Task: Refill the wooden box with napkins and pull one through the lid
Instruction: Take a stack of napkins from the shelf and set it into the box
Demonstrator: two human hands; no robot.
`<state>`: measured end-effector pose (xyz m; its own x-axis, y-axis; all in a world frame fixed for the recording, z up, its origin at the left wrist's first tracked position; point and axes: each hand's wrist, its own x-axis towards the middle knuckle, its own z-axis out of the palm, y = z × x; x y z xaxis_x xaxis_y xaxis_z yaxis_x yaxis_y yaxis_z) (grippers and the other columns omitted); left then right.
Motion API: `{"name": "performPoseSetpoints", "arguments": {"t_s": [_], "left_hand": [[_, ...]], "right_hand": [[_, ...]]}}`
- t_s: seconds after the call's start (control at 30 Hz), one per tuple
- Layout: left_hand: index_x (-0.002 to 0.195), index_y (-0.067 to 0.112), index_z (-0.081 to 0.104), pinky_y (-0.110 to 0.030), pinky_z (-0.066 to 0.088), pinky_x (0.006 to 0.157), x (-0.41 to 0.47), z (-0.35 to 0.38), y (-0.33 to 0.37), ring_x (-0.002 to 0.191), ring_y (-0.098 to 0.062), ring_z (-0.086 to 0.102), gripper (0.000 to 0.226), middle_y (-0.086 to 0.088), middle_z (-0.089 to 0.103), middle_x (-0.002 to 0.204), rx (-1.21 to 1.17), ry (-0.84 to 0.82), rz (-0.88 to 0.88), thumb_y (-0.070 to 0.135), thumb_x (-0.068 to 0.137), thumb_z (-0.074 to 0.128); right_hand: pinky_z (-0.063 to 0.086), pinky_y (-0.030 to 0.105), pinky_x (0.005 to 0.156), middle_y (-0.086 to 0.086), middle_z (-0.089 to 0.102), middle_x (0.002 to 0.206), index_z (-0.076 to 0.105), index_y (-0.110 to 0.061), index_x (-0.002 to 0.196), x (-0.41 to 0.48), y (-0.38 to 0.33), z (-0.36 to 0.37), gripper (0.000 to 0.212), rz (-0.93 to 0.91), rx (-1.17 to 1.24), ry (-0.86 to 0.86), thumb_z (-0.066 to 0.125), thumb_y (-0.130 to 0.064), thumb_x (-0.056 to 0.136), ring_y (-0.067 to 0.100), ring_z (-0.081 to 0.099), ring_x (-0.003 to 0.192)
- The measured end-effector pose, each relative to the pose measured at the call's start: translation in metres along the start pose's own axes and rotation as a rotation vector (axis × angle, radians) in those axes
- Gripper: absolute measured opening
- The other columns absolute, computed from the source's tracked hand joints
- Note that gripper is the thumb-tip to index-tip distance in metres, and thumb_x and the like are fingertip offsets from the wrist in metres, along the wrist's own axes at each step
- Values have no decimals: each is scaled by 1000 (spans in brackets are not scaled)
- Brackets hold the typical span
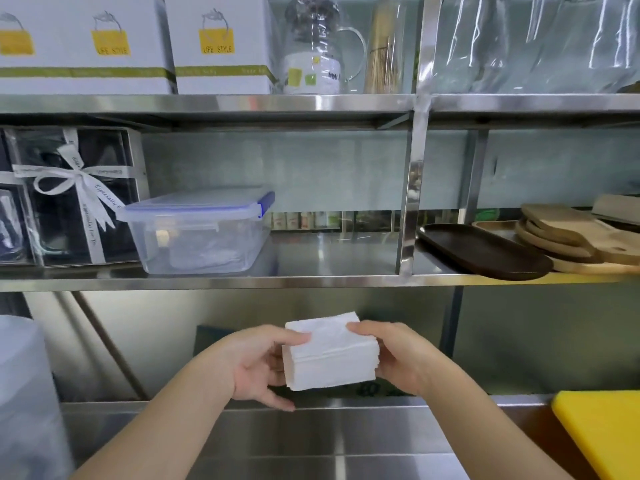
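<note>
A thick stack of white napkins (330, 355) is held in the air between both hands, above the steel counter and below the shelf. My left hand (258, 367) grips its left side, thumb on top and fingers under it. My right hand (398, 356) grips the right side the same way. The stack is level and slightly turned. No wooden box shows in the head view.
A clear plastic container with a blue-clip lid (199, 230) sits on the steel shelf (311, 280). A dark oval tray (485, 252) and wooden boards (581, 237) lie at right. A yellow cutting board (602, 431) is on the counter's right; a ribboned gift box (72, 195) stands at left.
</note>
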<state>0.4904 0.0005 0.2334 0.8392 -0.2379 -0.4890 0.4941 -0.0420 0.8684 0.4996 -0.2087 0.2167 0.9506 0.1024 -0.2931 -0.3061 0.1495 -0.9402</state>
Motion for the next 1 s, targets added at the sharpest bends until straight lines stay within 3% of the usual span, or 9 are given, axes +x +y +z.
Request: {"name": "performPoseSetpoints", "arguments": {"t_s": [0.13, 0.27, 0.33, 0.4, 0.47, 0.57, 0.73, 0.87, 1.0], "left_hand": [[108, -3, 60, -51, 51, 78, -17, 4, -4, 83, -34, 63, 49, -19, 65, 95, -14, 84, 38, 8, 63, 77], [105, -6, 63, -45, 51, 73, -38, 9, -3, 77, -32, 65, 48, -20, 71, 88, -69, 112, 87, 7, 60, 77], [105, -4, 64, -44, 50, 83, -52, 11, -2, 82, -30, 66, 52, -17, 73, 91, -76, 100, 94, 10, 57, 78], [98, 2, 69, -48, 35, 104, -66, 13, -2, 90, -24, 65, 51, -9, 75, 90, -35, 87, 75, 17, 50, 80], [93, 10, 72, -53, 22, 105, -82, 17, -2, 97, -17, 60, 60, -1, 72, 97, 15, 117, 37, 28, 37, 84], [94, 18, 71, -48, 17, 103, -109, 24, -3, 101, -17, 57, 72, -2, 67, 109, 43, 159, 24, 37, 26, 86], [102, 18, 68, -53, -2, 112, -159, 38, -13, 86, -20, 69, 53, -5, 76, 93, 163, 123, 46, 39, 55, 78], [91, 15, 73, -52, 4, 112, -194, 46, -31, 75, -19, 72, 34, -3, 76, 88, 202, 111, 68, 33, 62, 76], [85, 18, 73, -54, 4, 111, -228, 50, -56, 77, -18, 73, 15, -1, 76, 91, 214, 119, 78, 29, 75, 71]], "right_hand": [[53, 30, 66, 14, 73, 92, 67, 1, 103, -24, -1, -1, 28, 36, 39, -56, 71, -14, 80, 24, 66, 79], [48, 26, 68, 11, 65, 93, 67, -1, 109, -46, -7, 0, 42, 38, 0, -53, 76, -23, 74, 21, 57, 77], [41, 23, 65, 7, 59, 86, 69, -3, 103, -59, -12, 2, 41, 44, -17, -35, 79, -27, 71, 17, 49, 70], [34, 23, 60, 5, 50, 79, 68, -9, 93, -74, -16, 4, 35, 42, -40, -40, 80, -30, 68, 15, 39, 62], [33, 22, 60, 3, 52, 70, 67, -12, 87, -89, -20, 4, 28, 26, -85, -57, 77, -32, 70, 14, 39, 58], [36, 28, 77, -2, 63, 57, 72, -13, 77, -115, -24, 5, 21, -7, -177, -74, 71, -34, 77, 15, 53, 59], [38, 26, 72, 1, 67, 62, 75, -10, 71, -156, -17, 5, 21, -50, -199, -80, 71, -29, 79, 10, 58, 51], [49, 32, 69, 12, 58, 88, 69, -4, 93, -188, -7, 5, 26, 66, -122, -128, 74, -24, 76, 24, 59, 79], [50, 36, 75, 14, 55, 97, 64, -5, 90, -217, 7, 6, 16, 82, -71, -178, 69, -15, 77, 28, 56, 92]]}}
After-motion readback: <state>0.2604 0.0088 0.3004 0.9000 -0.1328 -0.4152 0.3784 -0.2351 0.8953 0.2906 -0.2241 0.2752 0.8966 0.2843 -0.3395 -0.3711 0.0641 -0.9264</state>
